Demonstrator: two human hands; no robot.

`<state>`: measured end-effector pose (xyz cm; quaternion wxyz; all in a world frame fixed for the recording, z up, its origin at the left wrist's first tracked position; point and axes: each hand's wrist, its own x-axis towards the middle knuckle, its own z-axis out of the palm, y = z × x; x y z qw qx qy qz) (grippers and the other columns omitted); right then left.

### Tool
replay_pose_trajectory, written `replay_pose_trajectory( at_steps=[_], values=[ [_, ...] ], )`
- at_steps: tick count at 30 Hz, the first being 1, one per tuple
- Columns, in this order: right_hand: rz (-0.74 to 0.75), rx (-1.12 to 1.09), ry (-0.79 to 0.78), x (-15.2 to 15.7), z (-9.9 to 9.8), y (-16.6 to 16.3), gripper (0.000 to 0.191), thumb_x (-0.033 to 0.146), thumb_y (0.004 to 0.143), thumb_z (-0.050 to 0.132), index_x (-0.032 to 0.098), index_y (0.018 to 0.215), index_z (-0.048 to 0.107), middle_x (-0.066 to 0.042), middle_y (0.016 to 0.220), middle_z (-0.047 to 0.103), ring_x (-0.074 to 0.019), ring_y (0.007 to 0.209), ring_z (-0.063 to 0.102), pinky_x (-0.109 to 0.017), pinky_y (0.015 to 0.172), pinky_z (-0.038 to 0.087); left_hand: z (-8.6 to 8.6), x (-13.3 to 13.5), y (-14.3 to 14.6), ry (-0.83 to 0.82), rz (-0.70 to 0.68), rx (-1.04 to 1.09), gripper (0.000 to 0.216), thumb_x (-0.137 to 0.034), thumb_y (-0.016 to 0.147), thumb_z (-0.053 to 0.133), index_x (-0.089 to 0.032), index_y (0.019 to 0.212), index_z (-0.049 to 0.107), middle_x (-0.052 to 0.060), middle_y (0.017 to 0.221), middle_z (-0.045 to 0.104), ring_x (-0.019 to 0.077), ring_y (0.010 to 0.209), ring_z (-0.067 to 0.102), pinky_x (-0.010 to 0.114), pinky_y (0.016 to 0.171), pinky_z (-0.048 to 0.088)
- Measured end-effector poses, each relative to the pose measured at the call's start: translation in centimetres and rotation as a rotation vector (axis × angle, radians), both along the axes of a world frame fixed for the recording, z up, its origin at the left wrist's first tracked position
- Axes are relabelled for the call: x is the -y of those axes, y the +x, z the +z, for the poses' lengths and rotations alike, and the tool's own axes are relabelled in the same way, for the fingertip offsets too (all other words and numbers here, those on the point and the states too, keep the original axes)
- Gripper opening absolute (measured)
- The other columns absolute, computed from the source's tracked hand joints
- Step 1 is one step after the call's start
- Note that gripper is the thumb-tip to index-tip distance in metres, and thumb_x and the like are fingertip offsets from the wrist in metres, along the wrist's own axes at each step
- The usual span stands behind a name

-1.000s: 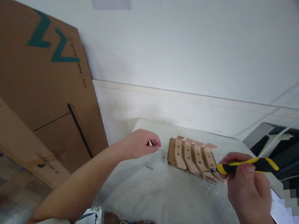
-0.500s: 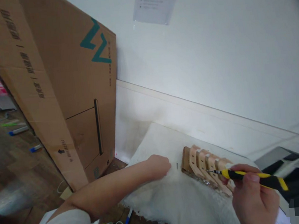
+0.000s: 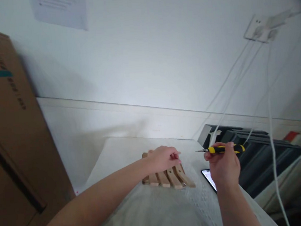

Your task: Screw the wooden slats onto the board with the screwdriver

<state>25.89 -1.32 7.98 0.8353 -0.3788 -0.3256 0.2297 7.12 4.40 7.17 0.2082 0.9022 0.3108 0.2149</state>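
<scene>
A wooden rack of several slanted pegs [image 3: 170,178] lies on a white fluffy rug [image 3: 149,212]. My left hand [image 3: 163,158] hovers over the rack with its fingers curled in a pinch; what they hold is too small to make out. My right hand [image 3: 221,163] grips a yellow and black screwdriver [image 3: 223,149], held level with its tip pointing left toward my left hand's fingertips. Both hands sit above the rack's right end.
A large cardboard box [image 3: 6,134] leans against the wall on the left. A phone [image 3: 209,178] with a lit screen lies right of the rack. A dark case [image 3: 264,159] stands further right. White cables [image 3: 243,82] hang from a wall socket [image 3: 261,27].
The view has swung right. My left hand moved from the rug onto the rack, pinched. My right hand lifted the screwdriver off the rack and brought it level in front of the left hand.
</scene>
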Motion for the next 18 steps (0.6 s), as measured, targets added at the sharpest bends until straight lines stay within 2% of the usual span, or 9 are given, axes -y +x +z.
replay_pose_trajectory(
  at_steps=[2, 5, 8, 12, 14, 16, 18],
  values=[
    [0.004, -0.010, -0.020, -1.0, -1.0, 1.4, 0.042, 0.058, 0.076, 0.062, 0.016, 0.072, 0.055, 0.003, 0.068, 0.055, -0.0075, 0.044, 0.048, -0.023, 0.039, 0.036, -0.8, -1.0, 1.6, 0.116, -0.067, -0.089, 0.015, -0.030, 0.087, 0.058, -0.018, 0.091, 0.066, 0.004, 0.091, 0.073, 0.0162, 0.080, 0.066, 0.024, 0.067, 0.044],
    [-0.049, 0.053, -0.060, -2.4, -2.3, 2.9, 0.043, 0.058, 0.078, 0.061, 0.015, 0.072, 0.055, 0.003, 0.066, 0.054, -0.0077, 0.045, 0.048, -0.023, 0.040, 0.035, -2.0, -2.2, 2.6, 0.148, -0.115, -0.153, 0.012, -0.022, 0.086, 0.057, -0.019, 0.089, 0.069, 0.005, 0.089, 0.073, 0.0182, 0.081, 0.067, 0.025, 0.068, 0.045],
    [-0.067, 0.188, -0.154, -3.8, -3.0, 3.3, 0.045, 0.061, 0.079, 0.057, 0.016, 0.075, 0.056, 0.003, 0.061, 0.053, -0.0091, 0.046, 0.048, -0.025, 0.044, 0.037, -2.7, -3.0, 3.2, 0.180, -0.099, -0.177, 0.016, -0.019, 0.087, 0.055, -0.021, 0.094, 0.070, 0.003, 0.090, 0.074, 0.0172, 0.082, 0.068, 0.026, 0.072, 0.047],
    [-0.071, 0.247, -0.222, -5.4, -4.2, 2.6, 0.044, 0.062, 0.083, 0.050, 0.018, 0.081, 0.055, 0.004, 0.057, 0.052, -0.0103, 0.048, 0.047, -0.025, 0.048, 0.038, -3.0, -3.2, 3.8, 0.207, -0.024, -0.196, 0.021, -0.019, 0.091, 0.050, -0.021, 0.095, 0.070, 0.004, 0.088, 0.074, 0.0183, 0.080, 0.069, 0.027, 0.071, 0.049],
    [-0.068, 0.199, -0.201, -6.0, -5.3, 2.1, 0.042, 0.060, 0.085, 0.048, 0.019, 0.086, 0.053, 0.002, 0.065, 0.054, -0.0110, 0.053, 0.052, -0.025, 0.050, 0.042, -3.0, -3.0, 3.9, 0.193, -0.024, -0.205, 0.022, -0.019, 0.091, 0.049, -0.021, 0.095, 0.070, 0.004, 0.087, 0.074, 0.0177, 0.079, 0.069, 0.026, 0.070, 0.049],
    [-0.006, 0.138, -0.169, -6.3, -6.8, 1.7, 0.037, 0.057, 0.086, 0.049, 0.020, 0.093, 0.051, 0.000, 0.078, 0.057, -0.0131, 0.061, 0.060, -0.028, 0.055, 0.048, -2.7, -2.8, 3.7, 0.158, -0.017, -0.206, 0.022, -0.019, 0.092, 0.049, -0.020, 0.095, 0.070, 0.003, 0.087, 0.074, 0.0170, 0.078, 0.069, 0.026, 0.070, 0.049],
    [0.068, 0.167, -0.160, -6.5, -8.2, 1.5, 0.032, 0.051, 0.087, 0.051, 0.021, 0.100, 0.050, -0.002, 0.088, 0.060, -0.0161, 0.071, 0.065, -0.033, 0.065, 0.053, -2.1, -2.6, 3.3, 0.111, -0.007, -0.159, 0.022, -0.019, 0.092, 0.049, -0.021, 0.097, 0.070, 0.002, 0.091, 0.074, 0.0156, 0.081, 0.068, 0.024, 0.072, 0.048]
  ],
)
